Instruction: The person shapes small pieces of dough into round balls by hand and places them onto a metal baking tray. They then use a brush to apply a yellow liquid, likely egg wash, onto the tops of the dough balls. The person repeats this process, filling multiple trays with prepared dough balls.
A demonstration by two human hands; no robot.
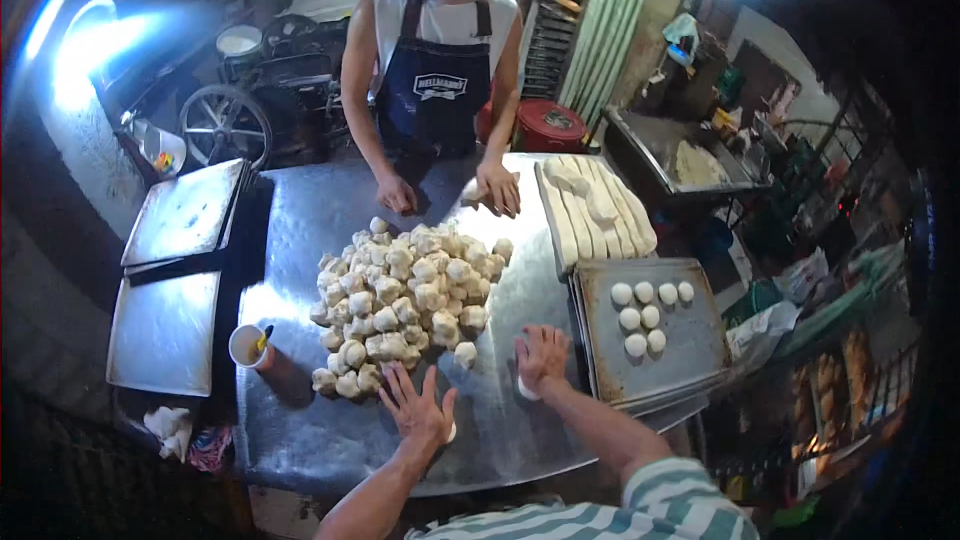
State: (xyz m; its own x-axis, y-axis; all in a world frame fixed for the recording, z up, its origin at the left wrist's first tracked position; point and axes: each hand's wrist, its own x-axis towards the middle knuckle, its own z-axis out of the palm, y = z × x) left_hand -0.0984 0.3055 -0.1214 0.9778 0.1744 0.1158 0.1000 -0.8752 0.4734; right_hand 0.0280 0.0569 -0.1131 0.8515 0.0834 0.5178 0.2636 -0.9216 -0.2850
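Observation:
My left hand (418, 412) lies on the metal table with its fingers spread, beside the near edge of a big heap of dough pieces (405, 285). A white dough ball (452, 432) peeks out under the heel of that palm. To the right, my right hand (542, 358) is cupped with bent fingers over another dough ball (526, 390), mostly covered by the palm. One loose dough piece (465, 355) sits at the heap's edge, between my hands. On the right, a worn baking tray (690, 340) carries several smooth round dough balls.
Across the table stands a person (433, 90) in a dark apron, one hand at a dough piece. Long dough strips (590, 210) lie at the far right. A cup (251, 348) stands left of the heap. Empty trays (165, 330) lie beyond the left edge.

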